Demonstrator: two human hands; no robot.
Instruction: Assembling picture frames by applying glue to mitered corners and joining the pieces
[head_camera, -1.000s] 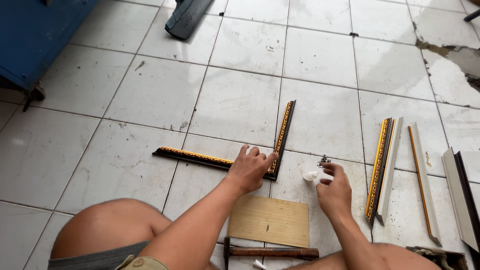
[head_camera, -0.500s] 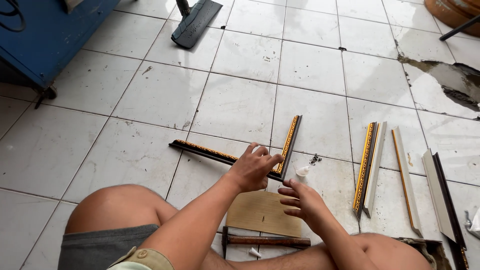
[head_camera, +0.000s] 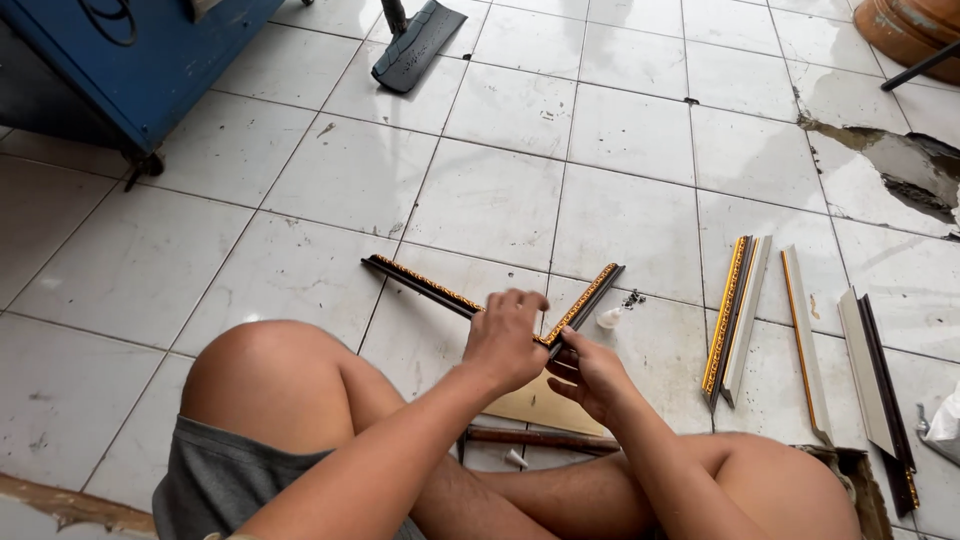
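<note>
Frame corner (head_camera: 553, 335) pinched between left hand (head_camera: 505, 342) fingers, right hand (head_camera: 592, 372) beneath

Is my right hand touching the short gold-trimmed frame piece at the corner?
Touching. In the head view the right hand has its fingers against the lower end of the short frame piece, where it meets the long frame piece under the left hand.

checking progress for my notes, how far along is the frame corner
Done: two dark, gold-trimmed moulding strips meet in a V on the tile. In hand: left hand and right hand press the joint. Left: more cut strips lie loose to the right, unjoined.
</note>
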